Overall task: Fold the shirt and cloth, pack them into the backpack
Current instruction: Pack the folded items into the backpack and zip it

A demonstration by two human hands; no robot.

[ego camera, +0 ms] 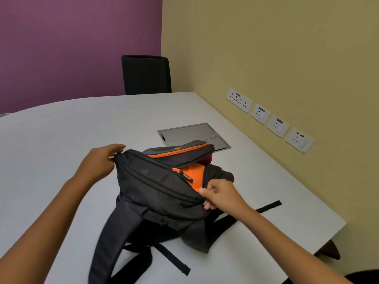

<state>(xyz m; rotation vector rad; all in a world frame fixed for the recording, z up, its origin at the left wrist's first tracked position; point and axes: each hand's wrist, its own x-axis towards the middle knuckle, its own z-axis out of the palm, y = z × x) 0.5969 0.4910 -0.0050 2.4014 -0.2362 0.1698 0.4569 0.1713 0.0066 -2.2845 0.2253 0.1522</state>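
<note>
Spreading across most of the view, a white table [61, 140] is carrying everything, its near edge cut off by the frame. A black chair [146, 75] is standing at the far end against the purple wall, only its backrest showing. A row of wall sockets [270, 120] is running along the yellow wall on the right, and a metal cable hatch [190, 133] is lying flush in the tabletop, its near corner hidden behind the bag.

A black backpack [155, 193] is sitting upright in the middle of the table, its main zip gaping and showing orange lining [193, 174]. Something dark red is peeking from the opening just under the front flap, too hidden to identify; whether the shirt or the cloth is inside cannot be told. Shoulder straps [110, 238] are trailing towards the camera, blurred and partly cut off, and one loose webbing strap [268, 206] is lying out to the right.

The left hand [100, 162] is pinching the bag's top left corner, fingertips curling over the seam. The right hand [217, 194] is gripping the opening's right edge, fingers curling round the fabric, thumb on top.
</note>
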